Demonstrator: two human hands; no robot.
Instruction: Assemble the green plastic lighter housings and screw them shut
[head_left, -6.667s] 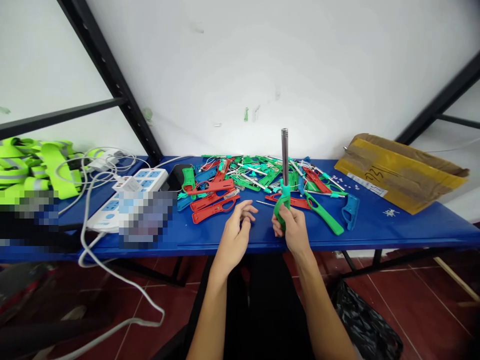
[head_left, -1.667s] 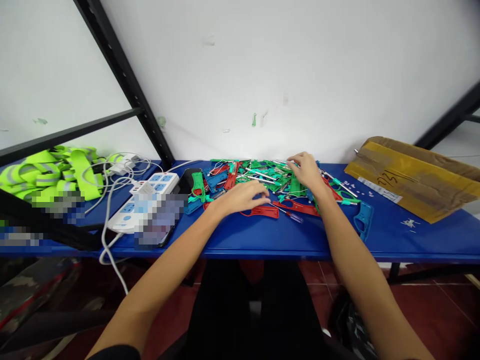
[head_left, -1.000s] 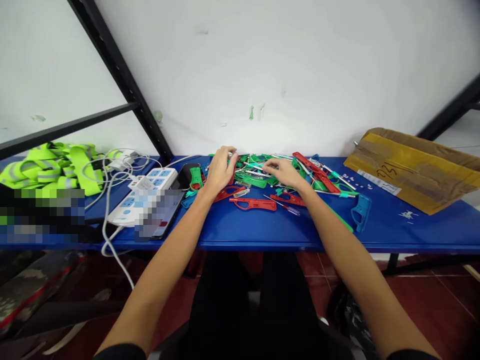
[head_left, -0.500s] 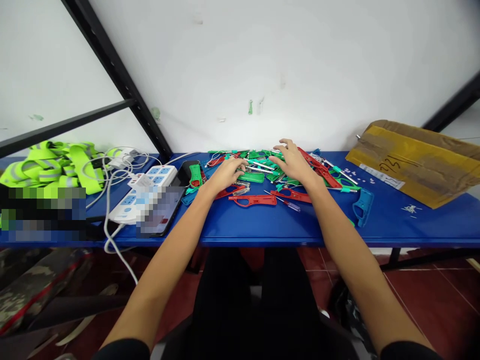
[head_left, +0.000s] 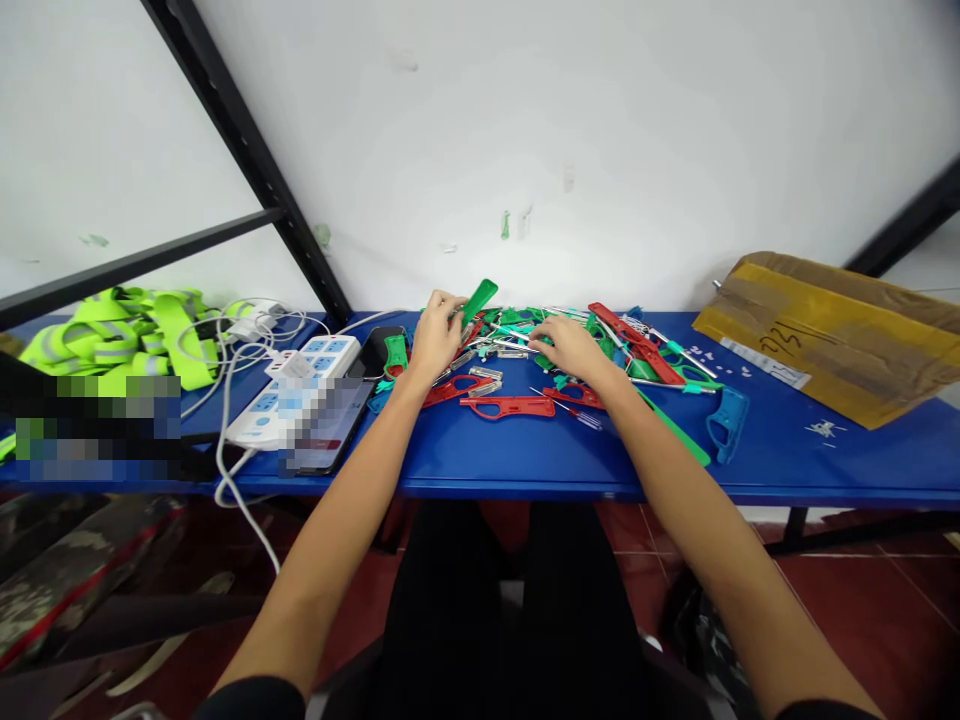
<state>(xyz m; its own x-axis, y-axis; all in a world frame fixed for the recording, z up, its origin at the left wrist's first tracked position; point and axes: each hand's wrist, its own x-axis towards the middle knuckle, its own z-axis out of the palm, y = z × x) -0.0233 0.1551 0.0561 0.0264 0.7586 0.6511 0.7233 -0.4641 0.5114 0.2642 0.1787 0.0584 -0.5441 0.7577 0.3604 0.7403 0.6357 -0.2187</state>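
Note:
My left hand (head_left: 439,335) is closed on a green plastic lighter casing (head_left: 480,298), raised above the left side of a pile of lighter parts. My right hand (head_left: 570,345) is low over the middle of the pile, its fingers bent together among thin metal tubes and teal pieces; what they grip is hidden. In front of the pile lies a red lighter casing (head_left: 517,407) beside a small screwdriver (head_left: 581,415) with a clear handle. Small clear fuel tanks (head_left: 487,375) lie between the hands. A blue casing (head_left: 727,425) is right of my right forearm.
A taped cardboard box (head_left: 832,340) stands at the right, with small white bits (head_left: 825,428) before it. Left are a power strip (head_left: 296,395) with loose white cables, a phone (head_left: 330,430) and yellow-green reflective straps (head_left: 142,335). A white wall closes off the back.
My left hand has taken up a green casing and lifted it back and left. My right hand has come down and toward me, its spread fingers now bent into the pile.

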